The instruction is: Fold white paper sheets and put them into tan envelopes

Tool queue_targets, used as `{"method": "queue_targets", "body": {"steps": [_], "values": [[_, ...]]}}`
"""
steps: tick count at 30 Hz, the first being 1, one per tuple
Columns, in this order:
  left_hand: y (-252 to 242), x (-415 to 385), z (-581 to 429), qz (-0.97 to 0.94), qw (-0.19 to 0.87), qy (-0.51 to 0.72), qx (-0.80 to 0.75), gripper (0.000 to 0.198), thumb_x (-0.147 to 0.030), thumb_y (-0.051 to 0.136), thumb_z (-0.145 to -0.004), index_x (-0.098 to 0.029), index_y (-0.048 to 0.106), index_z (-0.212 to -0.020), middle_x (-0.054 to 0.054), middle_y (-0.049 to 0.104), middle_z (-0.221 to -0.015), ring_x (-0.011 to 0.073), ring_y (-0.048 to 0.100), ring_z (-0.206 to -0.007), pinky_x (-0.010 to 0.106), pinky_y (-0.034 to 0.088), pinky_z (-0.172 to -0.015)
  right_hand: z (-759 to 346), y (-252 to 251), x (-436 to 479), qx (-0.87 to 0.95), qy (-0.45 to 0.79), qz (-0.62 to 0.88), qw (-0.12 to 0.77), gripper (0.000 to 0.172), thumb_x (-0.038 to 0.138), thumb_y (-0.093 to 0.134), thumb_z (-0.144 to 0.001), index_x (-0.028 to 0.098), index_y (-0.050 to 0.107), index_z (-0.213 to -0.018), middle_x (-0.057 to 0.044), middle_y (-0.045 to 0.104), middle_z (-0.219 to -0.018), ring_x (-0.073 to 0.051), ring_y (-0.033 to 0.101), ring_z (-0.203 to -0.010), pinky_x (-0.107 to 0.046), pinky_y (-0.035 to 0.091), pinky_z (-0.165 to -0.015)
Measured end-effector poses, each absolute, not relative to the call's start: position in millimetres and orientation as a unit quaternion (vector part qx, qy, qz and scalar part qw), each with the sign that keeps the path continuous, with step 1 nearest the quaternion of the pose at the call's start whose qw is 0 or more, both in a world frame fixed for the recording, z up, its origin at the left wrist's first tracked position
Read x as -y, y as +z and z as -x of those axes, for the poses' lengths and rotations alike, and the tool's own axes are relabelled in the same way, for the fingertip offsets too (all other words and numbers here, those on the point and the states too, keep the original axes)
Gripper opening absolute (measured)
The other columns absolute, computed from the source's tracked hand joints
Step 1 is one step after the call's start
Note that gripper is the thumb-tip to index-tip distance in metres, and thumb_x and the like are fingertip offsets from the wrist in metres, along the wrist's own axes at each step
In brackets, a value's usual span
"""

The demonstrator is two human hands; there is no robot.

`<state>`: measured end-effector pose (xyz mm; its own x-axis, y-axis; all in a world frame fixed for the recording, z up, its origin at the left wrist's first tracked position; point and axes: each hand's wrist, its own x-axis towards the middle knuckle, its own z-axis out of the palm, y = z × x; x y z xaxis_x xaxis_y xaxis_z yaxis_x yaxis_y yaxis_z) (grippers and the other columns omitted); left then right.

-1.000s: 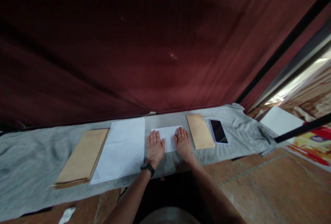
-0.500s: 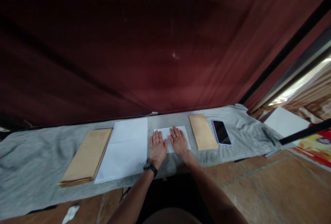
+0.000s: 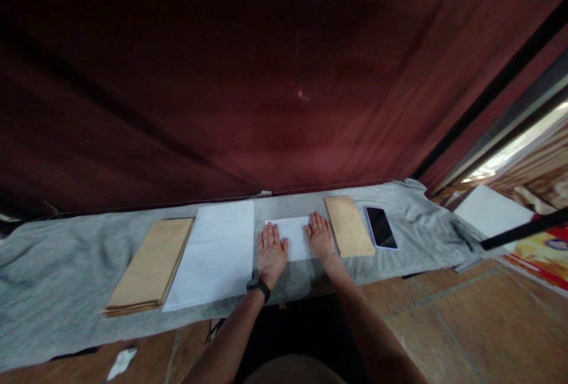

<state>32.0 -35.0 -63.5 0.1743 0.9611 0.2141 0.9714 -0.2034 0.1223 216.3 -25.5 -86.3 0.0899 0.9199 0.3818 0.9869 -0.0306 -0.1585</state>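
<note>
My left hand (image 3: 270,252) lies flat, fingers stretched out, on the left part of a small folded white paper (image 3: 294,234). My right hand (image 3: 320,236) lies flat on the paper's right edge, fingers together and extended. Both press the paper onto a grey cloth (image 3: 57,277). A black band sits on my left wrist. A brown envelope (image 3: 348,225) lies just right of my right hand.
Left of my hands lie a stack of white sheets (image 3: 215,254) and a pile of brown envelopes (image 3: 149,265). A black phone (image 3: 380,226) rests right of the single envelope. A dark red curtain (image 3: 266,76) hangs behind. More white paper (image 3: 490,211) lies far right.
My right hand slid from the paper's middle out to its right edge. My left hand stayed on the left side. The camera view shifted slightly.
</note>
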Motion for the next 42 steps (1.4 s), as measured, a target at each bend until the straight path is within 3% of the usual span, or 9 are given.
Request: {"method": "queue_targets", "body": {"steps": [6,10,17,26,34,42], "values": [[-65,35,-32,0.767,0.015,-0.120,0.630,0.063,-0.038,0.036,-0.100,-0.001,0.039,-0.151,0.022,0.034,-0.159,0.0310,0.026,-0.151,0.047,0.019,-0.124,-221,-85,26,0.654,-0.089,0.725,0.196,0.055,0.037,0.035,-0.105,0.003,0.047,-0.146,-0.022,0.051,-0.149,-0.030,0.049,-0.138,-0.046,0.036,-0.114],[-67,35,-33,0.765,0.012,-0.129,0.631,0.063,-0.038,0.035,-0.100,-0.002,0.037,-0.152,0.022,0.034,-0.159,0.0301,0.025,-0.152,0.048,0.020,-0.123,-210,-83,39,0.666,-0.093,0.710,0.210,0.056,0.035,0.033,-0.106,0.002,0.043,-0.149,-0.022,0.043,-0.155,-0.031,0.041,-0.144,-0.046,0.035,-0.115],[-66,35,-32,0.763,-0.012,-0.148,0.629,0.064,-0.038,0.038,-0.099,-0.003,0.036,-0.153,0.021,0.033,-0.160,0.0295,0.023,-0.153,0.048,0.020,-0.124,-190,-82,68,0.723,-0.031,0.666,0.182,0.054,0.037,0.034,-0.106,0.014,0.040,-0.154,-0.015,0.040,-0.158,-0.027,0.037,-0.146,-0.047,0.029,-0.118],[-67,36,-31,0.759,-0.010,-0.147,0.634,0.062,-0.036,0.035,-0.100,-0.004,0.036,-0.153,0.020,0.033,-0.161,0.0281,0.024,-0.153,0.047,0.020,-0.124,-213,-90,73,0.690,-0.085,0.693,0.192,0.059,0.041,0.032,-0.106,0.005,0.040,-0.152,-0.022,0.042,-0.155,-0.031,0.041,-0.144,-0.048,0.034,-0.115],[-61,50,-46,0.785,-0.019,-0.181,0.592,0.060,-0.036,0.032,-0.102,-0.005,0.035,-0.153,0.017,0.034,-0.161,0.0269,0.024,-0.153,0.049,0.020,-0.125,-215,-95,74,0.688,-0.093,0.686,0.216,0.060,0.041,0.029,-0.106,0.006,0.037,-0.153,-0.023,0.043,-0.154,-0.032,0.040,-0.143,-0.052,0.035,-0.114],[-63,70,-70,0.838,-0.064,-0.172,0.515,0.058,-0.039,0.034,-0.102,-0.010,0.039,-0.152,0.013,0.037,-0.161,0.0239,0.026,-0.152,0.047,0.018,-0.126,-213,-87,75,0.687,-0.070,0.700,0.180,0.059,0.039,0.030,-0.105,0.006,0.037,-0.154,-0.022,0.042,-0.155,-0.031,0.037,-0.145,-0.050,0.032,-0.116]]}}
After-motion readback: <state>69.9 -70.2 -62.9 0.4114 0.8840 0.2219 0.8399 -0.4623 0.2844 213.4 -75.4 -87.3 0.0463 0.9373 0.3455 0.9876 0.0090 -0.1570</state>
